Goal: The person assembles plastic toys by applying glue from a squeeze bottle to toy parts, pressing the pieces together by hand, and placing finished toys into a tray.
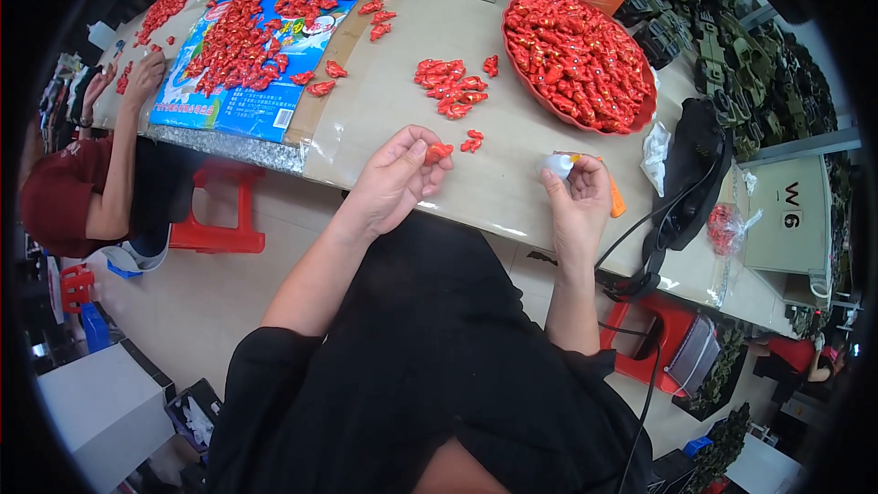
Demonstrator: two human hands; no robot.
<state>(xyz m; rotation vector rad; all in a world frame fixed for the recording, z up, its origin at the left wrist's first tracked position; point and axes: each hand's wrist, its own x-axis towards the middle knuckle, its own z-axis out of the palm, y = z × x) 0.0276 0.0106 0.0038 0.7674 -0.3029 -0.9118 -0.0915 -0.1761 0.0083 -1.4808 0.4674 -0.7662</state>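
Note:
Between the thumb and fingers of my left hand (400,174) is a small red plastic figure (439,153), held just over the table's near edge. My right hand (580,206) grips a small white squeeze bottle (557,164) with a yellow tip, apart from the figure. Beside that hand lies an orange object (617,201), partly hidden. A couple of red pieces (472,141) lie on the table between my hands. Farther back is a loose cluster of similar red figures (450,87). A red scalloped bowl (651,110) heaped with them stands at the back right.
At the left, red figures cover a blue printed cardboard sheet (174,115), near a co-worker's hand (146,73). A black bag (700,155) with straps and a crumpled white tissue (655,157) lie at the right. Dark green toy parts (732,64) are piled beyond. A cable (640,224) crosses the table edge.

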